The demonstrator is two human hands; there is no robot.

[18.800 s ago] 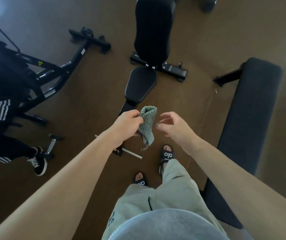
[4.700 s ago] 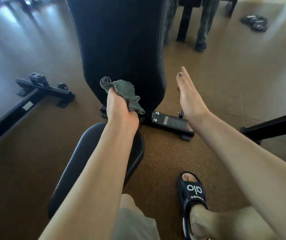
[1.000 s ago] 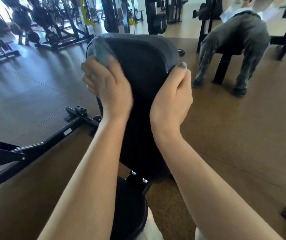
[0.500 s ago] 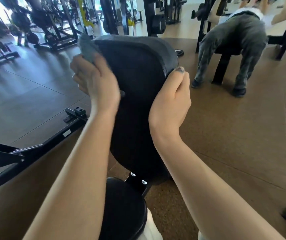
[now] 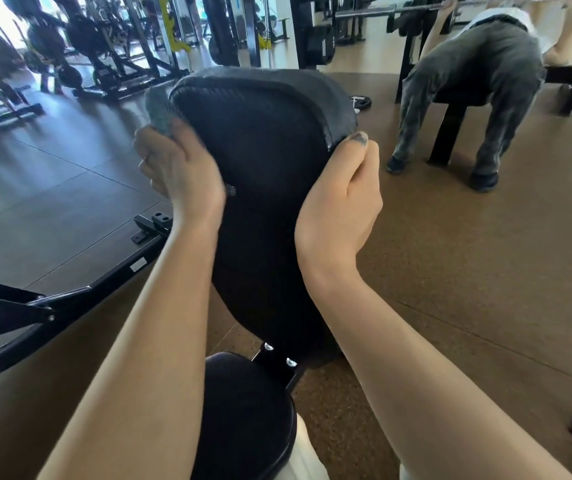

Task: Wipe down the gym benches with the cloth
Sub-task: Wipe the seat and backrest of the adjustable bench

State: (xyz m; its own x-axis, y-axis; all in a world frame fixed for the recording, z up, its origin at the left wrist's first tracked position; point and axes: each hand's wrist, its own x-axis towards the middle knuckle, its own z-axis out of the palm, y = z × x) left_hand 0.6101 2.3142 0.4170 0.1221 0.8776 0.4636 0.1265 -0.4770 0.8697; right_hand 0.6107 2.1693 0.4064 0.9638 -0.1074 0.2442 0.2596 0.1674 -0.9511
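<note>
Nearest, a round black seat pad (image 5: 246, 417). Beyond it, the upright black backrest (image 5: 263, 174). The right hand (image 5: 341, 206) clasps its right edge, thumb in front. The left hand (image 5: 177, 168) clutches a grey-green cloth (image 5: 158, 109), blurred, seemingly against the upper-left edge.

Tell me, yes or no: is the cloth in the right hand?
No, the left hand grips the cloth at the backrest's left edge, while the right hand holds its right edge.

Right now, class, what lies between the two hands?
In the head view, the black backrest pad lies between them: the left hand holds the cloth against its left edge, and the right hand grips its right edge.
</note>
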